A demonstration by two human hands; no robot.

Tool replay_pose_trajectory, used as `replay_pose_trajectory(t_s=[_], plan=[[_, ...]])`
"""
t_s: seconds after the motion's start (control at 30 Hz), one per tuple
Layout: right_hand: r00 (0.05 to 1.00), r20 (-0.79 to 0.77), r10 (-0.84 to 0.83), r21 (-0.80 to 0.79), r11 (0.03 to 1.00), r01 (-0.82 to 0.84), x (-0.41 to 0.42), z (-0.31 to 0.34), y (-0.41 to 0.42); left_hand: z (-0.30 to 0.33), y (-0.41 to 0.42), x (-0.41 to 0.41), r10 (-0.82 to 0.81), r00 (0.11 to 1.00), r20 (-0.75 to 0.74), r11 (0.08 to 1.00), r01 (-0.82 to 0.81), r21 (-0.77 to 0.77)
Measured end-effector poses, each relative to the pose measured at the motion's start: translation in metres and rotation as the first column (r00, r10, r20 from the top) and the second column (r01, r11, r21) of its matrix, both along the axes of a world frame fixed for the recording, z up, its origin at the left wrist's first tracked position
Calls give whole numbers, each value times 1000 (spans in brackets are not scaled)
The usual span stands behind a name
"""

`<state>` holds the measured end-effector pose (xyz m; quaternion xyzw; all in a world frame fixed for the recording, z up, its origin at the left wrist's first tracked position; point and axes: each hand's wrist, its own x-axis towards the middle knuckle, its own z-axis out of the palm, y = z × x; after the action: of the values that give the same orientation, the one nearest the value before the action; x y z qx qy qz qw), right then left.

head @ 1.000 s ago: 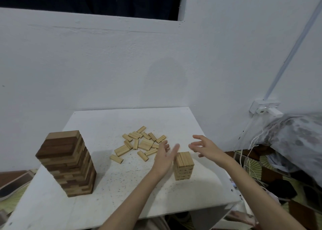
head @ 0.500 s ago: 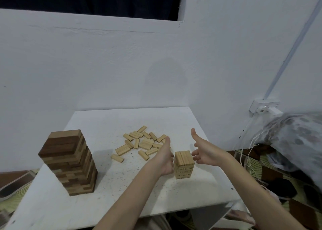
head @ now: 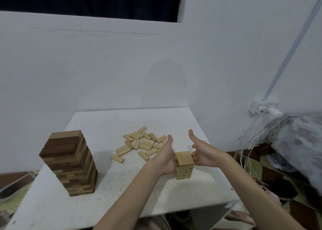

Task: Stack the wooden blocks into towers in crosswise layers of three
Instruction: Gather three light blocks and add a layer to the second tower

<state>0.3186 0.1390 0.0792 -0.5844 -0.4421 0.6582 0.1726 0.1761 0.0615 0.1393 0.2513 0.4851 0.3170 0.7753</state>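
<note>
At the bench's near right, your left hand and right hand press flat-fingered against the short pale wooden block tower; uneven squeezing could skew its layers.

Left hand fingers perhaps hidden.

dim, cool indoor light with soft shadows on the worktop, wide-angle bending at the edges, and slight blur at far right.
</note>
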Motion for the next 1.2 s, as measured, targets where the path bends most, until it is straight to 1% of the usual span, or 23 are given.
replay_pose_trajectory(t_s=[0.2,0.4,0.57,0.67,0.87,1.03,1.2], plan=[[999,-32,-6,34,999,7,-5,19,-14,-12,8,-3,-11,1000,0,1000,11,0],[999,-44,0,15,1000,1,-8,28,-22,-12,8,-5,6,1000,5,1000,-6,-4],[998,-58,-18,14,1000,19,-9,27,-23,-10,7,-5,17,999,-29,1000,-17,-7],[997,-70,-32,10,999,33,-10,29,-25,-9,7,-4,24,999,-27,1000,-25,-7],[999,-45,-25,31,999,27,-8,25,-22,-11,8,-4,35,999,3,999,-35,-12],[998,-49,-47,-26,999,46,0,13,-13,-10,6,-5,62,998,-7,997,-62,-41],[998,-15,-56,-54,997,55,2,9,-14,-18,7,-7,55,996,70,995,-49,-91]])
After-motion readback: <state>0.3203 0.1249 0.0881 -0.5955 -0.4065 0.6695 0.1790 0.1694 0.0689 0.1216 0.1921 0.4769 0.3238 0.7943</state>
